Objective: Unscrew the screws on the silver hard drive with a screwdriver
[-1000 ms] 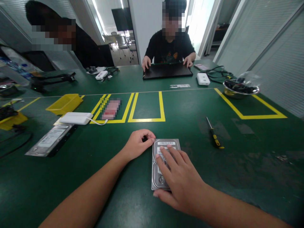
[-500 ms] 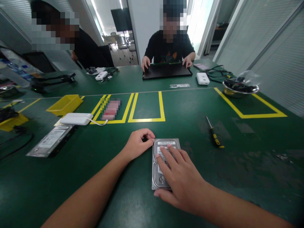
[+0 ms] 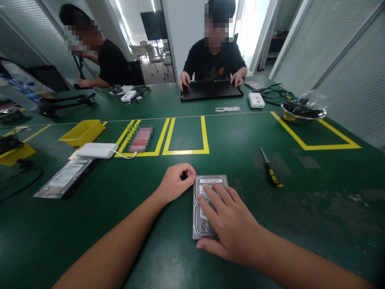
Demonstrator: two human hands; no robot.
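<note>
A silver hard drive (image 3: 197, 228) lies flat on the green table, its label side up. My right hand (image 3: 233, 224) rests over it with fingers spread across the label; the thumb is at the near edge. Much of the label and the drive's right side is hidden under that hand. At the far left corner of the drive is my left hand (image 3: 177, 182), its fingers curled and the fingertips meeting the thumb. Whether anything small sits in that pinch is not visible. To the right lies a yellow-and-black screwdriver (image 3: 272, 172), its shaft pointing away from me.
A second drive-like unit (image 3: 64, 176) lies at left beside a white power bank (image 3: 96, 150) cabled to a phone (image 3: 141, 139). Yellow bins (image 3: 82, 134) stand behind. A metal bowl (image 3: 303, 114) is at far right. Across the table, a person holds a black panel (image 3: 212, 90).
My hands and the hard drive stay practically still. The person at the far left has leaned back and raised a hand toward the head.
</note>
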